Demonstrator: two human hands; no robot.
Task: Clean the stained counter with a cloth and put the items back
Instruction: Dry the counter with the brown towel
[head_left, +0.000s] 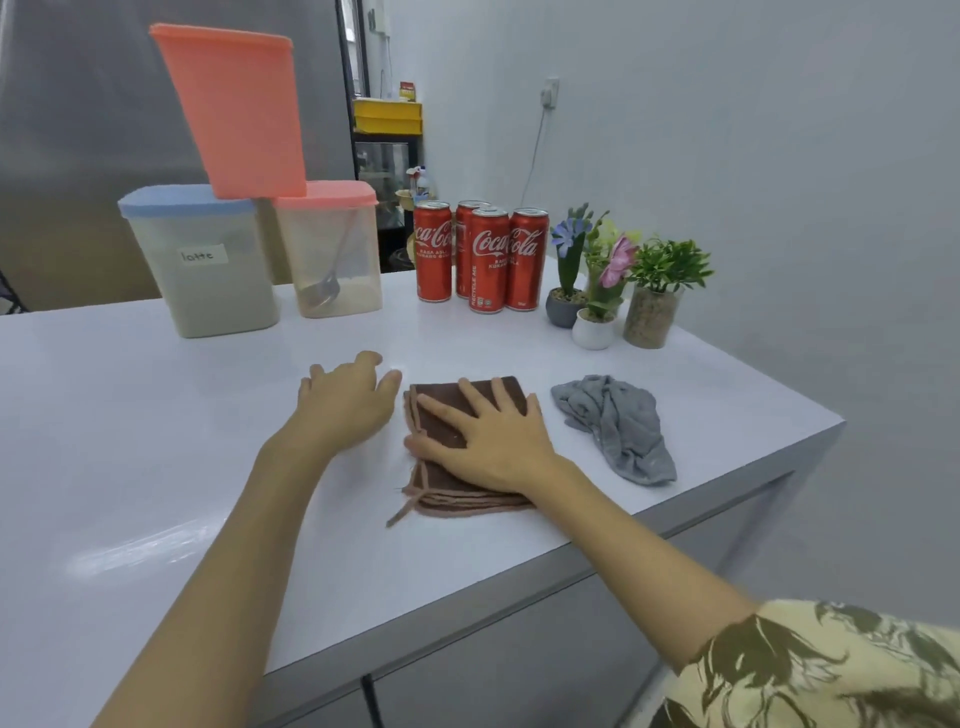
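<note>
Right hand (488, 441) pressed flat, fingers spread, on folded brown cloth (462, 452); left hand (345, 402) resting open on white counter (156, 441); likely wiping finished, cloth needs putting away next.

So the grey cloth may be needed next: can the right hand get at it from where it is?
Probably yes. The right hand lies flat on the brown cloth, and the grey cloth sits just to its right with only bare counter between them.

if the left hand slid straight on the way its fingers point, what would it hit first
Probably the clear container with the spoon; the left hand points up-counter towards it over bare counter. Depth is uncertain.
</note>
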